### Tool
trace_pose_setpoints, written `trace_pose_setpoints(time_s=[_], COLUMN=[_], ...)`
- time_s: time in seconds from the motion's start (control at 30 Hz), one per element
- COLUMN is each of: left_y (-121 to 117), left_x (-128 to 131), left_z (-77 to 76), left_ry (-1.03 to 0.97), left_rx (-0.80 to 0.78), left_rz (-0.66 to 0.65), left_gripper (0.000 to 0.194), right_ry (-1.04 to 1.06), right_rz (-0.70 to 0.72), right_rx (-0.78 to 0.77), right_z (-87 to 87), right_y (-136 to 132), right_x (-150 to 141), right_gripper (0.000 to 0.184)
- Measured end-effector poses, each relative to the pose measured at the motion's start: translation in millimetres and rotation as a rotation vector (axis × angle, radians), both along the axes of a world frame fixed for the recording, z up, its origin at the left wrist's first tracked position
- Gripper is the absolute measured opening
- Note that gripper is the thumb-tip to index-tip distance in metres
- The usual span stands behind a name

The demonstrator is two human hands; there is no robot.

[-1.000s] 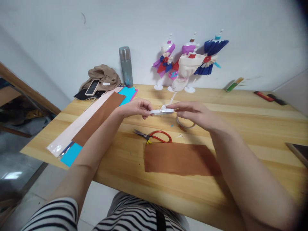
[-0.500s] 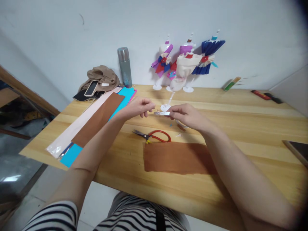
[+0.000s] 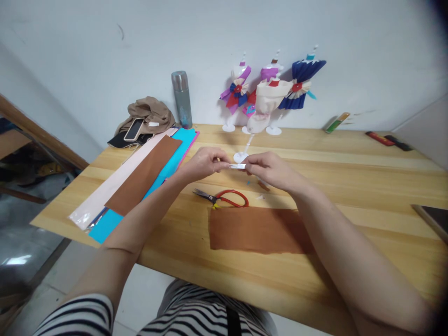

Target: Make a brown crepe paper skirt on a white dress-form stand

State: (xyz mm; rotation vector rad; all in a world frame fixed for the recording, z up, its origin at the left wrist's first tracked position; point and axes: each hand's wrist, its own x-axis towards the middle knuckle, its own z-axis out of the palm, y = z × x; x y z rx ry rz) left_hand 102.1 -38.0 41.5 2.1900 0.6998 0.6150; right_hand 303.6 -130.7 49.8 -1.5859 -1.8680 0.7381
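My left hand (image 3: 209,161) pinches the left end of a short white strip (image 3: 237,166) with a slight shine. My right hand (image 3: 268,168) grips its right end, so the strip lies level between both hands above the table. Whether it is tape I cannot tell. Below the hands rest scissors (image 3: 231,198) with red handles, blades pointing left. Their lower edge meets a brown crepe paper sheet (image 3: 252,229), whose right end is hidden under my right forearm. A small brown scrap (image 3: 263,185) lies under my right hand.
Several little stands dressed in coloured paper, one in cream (image 3: 273,98), stand by the wall. A thermos (image 3: 182,100), brown cloth (image 3: 150,114), phone (image 3: 134,129) and stacked paper sheets (image 3: 143,175) occupy the left. A green-labelled tube (image 3: 336,122) lies at the back right.
My left hand has moved slightly right and down and closed on the left end of the strip. My right hand keeps its hold, nearly unmoved.
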Motion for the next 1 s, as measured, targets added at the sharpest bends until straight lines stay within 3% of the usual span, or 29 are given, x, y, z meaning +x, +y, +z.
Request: trace_pose_setpoints(time_s=[0.23, 0.4, 0.67, 0.77, 0.83, 0.93, 1.0], left_y=[1, -6, -5, 0, -1, -14, -27], left_x=[1, -3, -6, -8, -7, 2, 10], left_z=[-1.6, 4.9, 5.7, 6.1, 6.8, 5.5, 2.5], left_ry=[0.11, 0.293, 0.506, 0.52, 0.477, 0.35, 0.287], left_rx=[-0.048, -0.042, 0.222, 0.259, 0.157, 0.005, 0.037], left_rz=[-0.013, -0.079, -0.087, -0.028, -0.018, -0.071, -0.099], left_gripper=[0.012, 0.016, 0.017, 0.022, 0.022, 0.024, 0.028], right_ry=[-0.07, -0.254, -0.391, -0.318, -0.196, -0.032, 0.026], right_rz=[0.003, -0.027, -0.061, -0.142, -0.179, -0.211, -0.238], right_rx=[0.024, 0.072, 0.066, 0.066, 0.073, 0.112, 0.129], right_z=[-2.8, -2.5, 3.3, 10.4, 15.4, 21.2, 23.5], right_y=[3, 3, 1, -1, -4, -8, -10], right_x=[0, -4, -8, 2, 9, 11, 8], right_gripper=[0.021, 0.022, 0.022, 0.021, 0.021, 0.021, 0.02])
